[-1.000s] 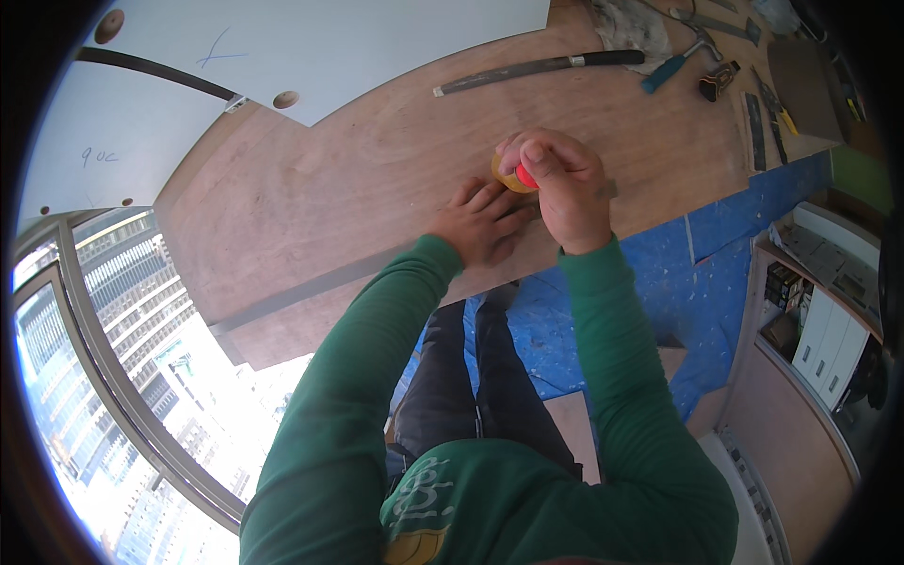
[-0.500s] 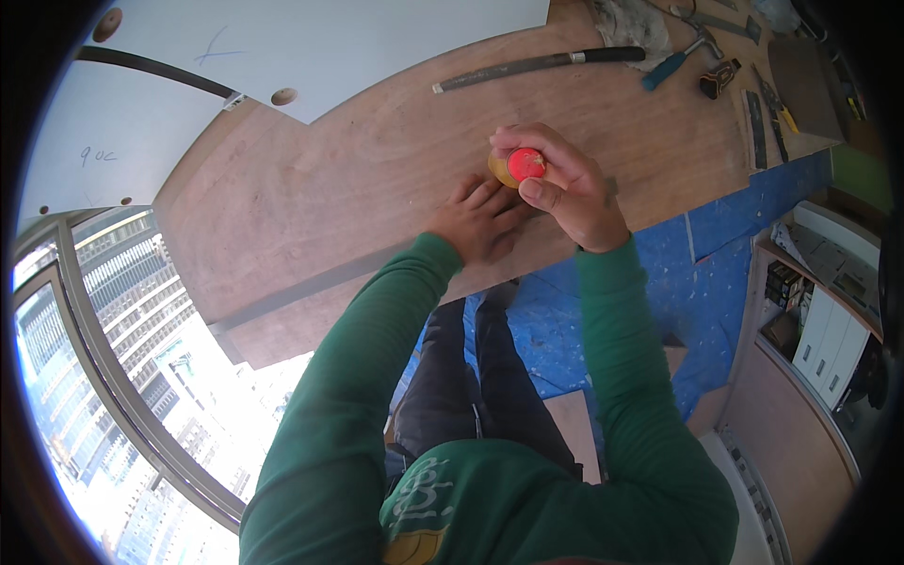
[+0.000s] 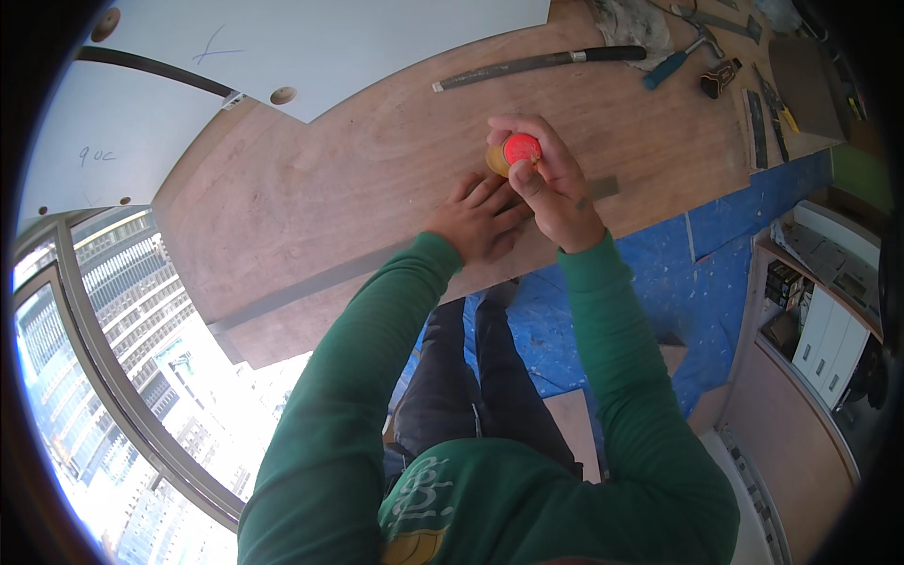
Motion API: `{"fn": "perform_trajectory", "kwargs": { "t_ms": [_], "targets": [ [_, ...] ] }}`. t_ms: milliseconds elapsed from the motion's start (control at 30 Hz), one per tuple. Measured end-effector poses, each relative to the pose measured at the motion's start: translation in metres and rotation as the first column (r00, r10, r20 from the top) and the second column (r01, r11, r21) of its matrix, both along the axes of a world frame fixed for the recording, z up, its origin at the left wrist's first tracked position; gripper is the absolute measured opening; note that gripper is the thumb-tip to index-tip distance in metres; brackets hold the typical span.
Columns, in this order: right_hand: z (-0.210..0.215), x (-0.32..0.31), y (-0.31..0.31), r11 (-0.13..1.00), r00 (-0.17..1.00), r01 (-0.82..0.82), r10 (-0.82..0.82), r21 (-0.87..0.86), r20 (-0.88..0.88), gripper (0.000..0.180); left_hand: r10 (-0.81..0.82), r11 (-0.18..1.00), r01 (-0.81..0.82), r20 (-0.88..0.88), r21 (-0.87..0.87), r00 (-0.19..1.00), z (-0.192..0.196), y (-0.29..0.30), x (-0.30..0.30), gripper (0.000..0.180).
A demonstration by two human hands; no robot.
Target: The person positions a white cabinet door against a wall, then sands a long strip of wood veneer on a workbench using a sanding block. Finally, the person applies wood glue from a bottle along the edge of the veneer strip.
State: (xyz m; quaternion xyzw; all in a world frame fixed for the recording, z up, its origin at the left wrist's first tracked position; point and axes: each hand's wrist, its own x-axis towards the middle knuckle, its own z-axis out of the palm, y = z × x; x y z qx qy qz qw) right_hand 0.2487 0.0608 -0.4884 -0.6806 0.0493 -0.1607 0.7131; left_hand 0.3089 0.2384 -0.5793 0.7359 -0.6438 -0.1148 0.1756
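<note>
My left hand (image 3: 480, 219) lies flat with fingers spread, pressing on a long grey strip (image 3: 320, 280) that runs along the near side of a plywood board (image 3: 377, 179). Just beside its fingertips, my right hand (image 3: 563, 193) is closed around a tool with a round red end (image 3: 522, 149) and a yellowish body. The tool is seen nearly end-on, so its lower part is hidden and its kind is unclear. To the right of my right hand, the strip's far end shows on the wood.
A dark-handled bar (image 3: 537, 68) lies across the board's far side. Farther right are a teal-handled hammer (image 3: 670, 68), a black-and-orange tool (image 3: 719, 79) and yellow-handled pliers (image 3: 778, 102). White panels (image 3: 311, 47) rest at far left, near a window. Blue sheeting (image 3: 650, 292) covers the floor.
My right hand has shifted slightly left with the red-ended tool, uncovering more of the strip's right end. My left hand has stayed in place.
</note>
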Motion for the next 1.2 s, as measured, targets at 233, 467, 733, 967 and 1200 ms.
{"fn": "perform_trajectory", "kwargs": {
  "t_ms": [233,467,733,967,1200],
  "targets": [
    [0.007,0.002,0.007,0.992,0.995,0.101,-0.099,0.074,-0.031,0.034,0.002,0.997,-0.005,-0.039,-0.074,0.999,-0.001,-0.003,0.001,0.047],
    [0.003,0.012,0.016,0.97,0.98,0.199,-0.201,0.138,-0.004,0.021,0.015,0.994,-0.02,-0.04,-0.111,0.999,-0.001,-0.004,0.001,0.04],
    [0.01,0.012,0.022,0.934,0.96,0.277,-0.277,0.228,-0.032,0.024,0.012,0.997,-0.014,-0.026,-0.076,1.0,-0.002,-0.002,0.0,0.049],
    [0.009,0.01,0.021,0.963,0.967,0.243,-0.231,0.12,-0.109,0.027,-0.005,0.998,0.003,-0.039,-0.068,0.999,-0.001,-0.001,0.003,0.052],
    [-0.005,0.004,0.0,0.998,0.998,0.043,-0.045,-0.043,-0.04,0.034,0.009,1.0,-0.009,-0.03,-0.018,1.0,-0.003,0.002,-0.001,0.056]
  ]
}}
